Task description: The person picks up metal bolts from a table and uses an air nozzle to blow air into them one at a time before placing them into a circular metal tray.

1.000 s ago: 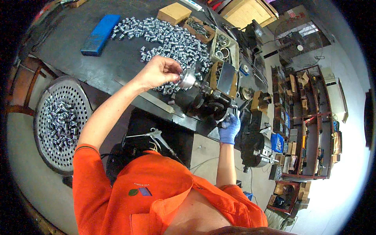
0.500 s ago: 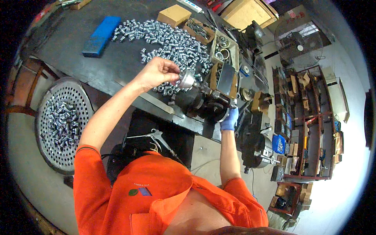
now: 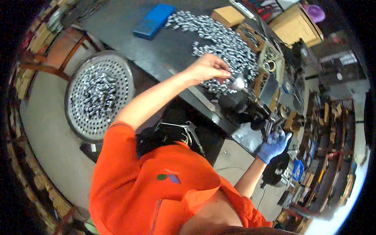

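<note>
Our bare left hand (image 3: 211, 69) pinched beside the silver fitting (image 3: 238, 83) on the bench machine (image 3: 258, 111); we couldn't tell whether it grasped anything. Our gloved right hand (image 3: 274, 145), thumb out, was at the machine's near end, its hold unclear. Loose metal parts (image 3: 219, 35) lay beyond. Should the fitting have turned, it might have nipped the left hand. Blur obscured the fitting's mouth.

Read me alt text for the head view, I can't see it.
Bare left hand at the silver end of a dark machine, blue-gloved right hand near its other end. Small metal parts lie heaped on the bench and a perforated tray.
</note>
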### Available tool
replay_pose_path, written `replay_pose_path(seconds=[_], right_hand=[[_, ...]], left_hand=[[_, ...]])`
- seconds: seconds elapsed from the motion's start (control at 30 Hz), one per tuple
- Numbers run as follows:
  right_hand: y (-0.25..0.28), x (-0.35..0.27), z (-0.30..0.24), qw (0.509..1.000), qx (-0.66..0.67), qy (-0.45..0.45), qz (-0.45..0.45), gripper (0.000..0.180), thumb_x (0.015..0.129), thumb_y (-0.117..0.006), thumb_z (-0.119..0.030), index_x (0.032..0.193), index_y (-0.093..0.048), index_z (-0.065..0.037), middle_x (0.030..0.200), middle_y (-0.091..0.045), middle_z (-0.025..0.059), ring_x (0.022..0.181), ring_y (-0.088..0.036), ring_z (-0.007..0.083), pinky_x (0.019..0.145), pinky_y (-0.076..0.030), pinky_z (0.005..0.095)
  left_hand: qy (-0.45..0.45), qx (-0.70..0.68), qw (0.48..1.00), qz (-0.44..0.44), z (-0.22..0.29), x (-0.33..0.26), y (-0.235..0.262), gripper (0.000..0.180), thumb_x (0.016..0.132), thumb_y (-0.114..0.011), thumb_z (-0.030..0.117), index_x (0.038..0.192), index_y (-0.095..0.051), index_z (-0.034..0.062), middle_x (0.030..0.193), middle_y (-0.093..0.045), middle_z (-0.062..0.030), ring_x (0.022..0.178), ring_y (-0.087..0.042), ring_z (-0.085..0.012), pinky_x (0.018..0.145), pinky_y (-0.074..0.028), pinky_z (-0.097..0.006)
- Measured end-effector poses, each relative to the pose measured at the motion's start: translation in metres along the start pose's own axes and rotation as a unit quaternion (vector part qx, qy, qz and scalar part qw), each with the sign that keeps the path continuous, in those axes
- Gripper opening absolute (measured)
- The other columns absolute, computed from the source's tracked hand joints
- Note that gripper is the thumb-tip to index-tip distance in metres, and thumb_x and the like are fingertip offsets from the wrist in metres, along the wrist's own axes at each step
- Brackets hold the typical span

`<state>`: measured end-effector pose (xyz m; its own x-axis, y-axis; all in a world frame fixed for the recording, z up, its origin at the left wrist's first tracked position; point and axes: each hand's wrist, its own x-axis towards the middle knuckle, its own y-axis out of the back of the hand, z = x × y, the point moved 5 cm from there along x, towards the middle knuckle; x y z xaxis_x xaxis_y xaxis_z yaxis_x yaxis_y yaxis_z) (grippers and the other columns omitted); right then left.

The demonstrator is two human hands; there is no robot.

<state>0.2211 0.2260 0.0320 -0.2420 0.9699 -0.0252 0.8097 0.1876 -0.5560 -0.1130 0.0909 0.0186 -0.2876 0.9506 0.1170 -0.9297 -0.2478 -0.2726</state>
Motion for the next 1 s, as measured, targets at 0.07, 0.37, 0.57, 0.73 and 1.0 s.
replay_pose_path(seconds=[0.07, 0.37, 0.57, 0.73, 1.0], right_hand=[[0.024, 0.001, 0.023, 0.998, -0.032, -0.034, 0.044, 0.044, 0.089, -0.045, -0.045, 0.069, -0.054, -0.008, 0.050, -0.043, -0.0005, 0.033, -0.030, 0.0081, 0.029, -0.020, 0.0224], [0.078, 0.155, 0.072, 0.989, -0.034, -0.069, -0.125, 0.029, 0.093, -0.040, -0.034, 0.085, -0.053, -0.010, 0.067, -0.056, 0.0018, 0.055, -0.055, 0.0131, 0.053, -0.047, 0.0231], [-0.010, 0.093, 0.003, 0.997, -0.001, 0.022, -0.070, 0.033, 0.089, -0.050, -0.039, 0.070, -0.051, -0.012, 0.058, -0.048, -0.0027, 0.041, -0.037, 0.0045, 0.033, -0.028, 0.0193], [-0.015, 0.033, -0.016, 0.997, 0.032, 0.048, -0.051, 0.036, 0.091, -0.046, -0.041, 0.075, -0.053, -0.009, 0.061, -0.047, 0.0015, 0.043, -0.034, 0.0061, 0.036, -0.027, 0.0198], [0.036, -0.004, 0.033, 0.999, 0.017, -0.035, 0.023, 0.029, 0.090, -0.049, -0.037, 0.077, -0.052, -0.011, 0.064, -0.050, -0.0004, 0.046, -0.040, 0.0047, 0.034, -0.028, 0.0176]], left_hand=[[-0.004, 0.000, 1.000, 0.004, 0.000, -0.001, 0.001, 0.020, 0.077, -0.066, 0.012, 0.088, -0.062, -0.0039, 0.076, -0.063, -0.0071, 0.064, -0.061, -0.0128, 0.062, -0.048, -0.024], [-0.025, 0.066, 0.997, 0.032, 0.022, -0.046, 0.040, 0.020, 0.077, -0.066, 0.012, 0.089, -0.060, -0.0033, 0.076, -0.063, -0.0074, 0.067, -0.060, -0.0130, 0.063, -0.048, -0.026], [0.061, 0.368, 0.896, 0.243, 0.061, -0.199, 0.127, 0.025, 0.074, -0.063, 0.019, 0.081, -0.062, -0.0049, 0.068, -0.060, -0.0058, 0.063, -0.057, -0.0125, 0.057, -0.045, -0.025], [0.127, 0.652, 0.676, 0.318, 0.065, -0.294, 0.178, 0.020, 0.069, -0.062, 0.009, 0.085, -0.060, -0.0032, 0.071, -0.060, -0.0165, 0.067, -0.060, -0.0268, 0.061, -0.046, -0.036], [-0.031, 0.593, 0.770, 0.234, 0.036, -0.131, 0.094, 0.023, 0.076, -0.060, 0.018, 0.093, -0.062, 0.0028, 0.083, -0.064, -0.0166, 0.076, -0.062, -0.0316, 0.068, -0.049, -0.038]])
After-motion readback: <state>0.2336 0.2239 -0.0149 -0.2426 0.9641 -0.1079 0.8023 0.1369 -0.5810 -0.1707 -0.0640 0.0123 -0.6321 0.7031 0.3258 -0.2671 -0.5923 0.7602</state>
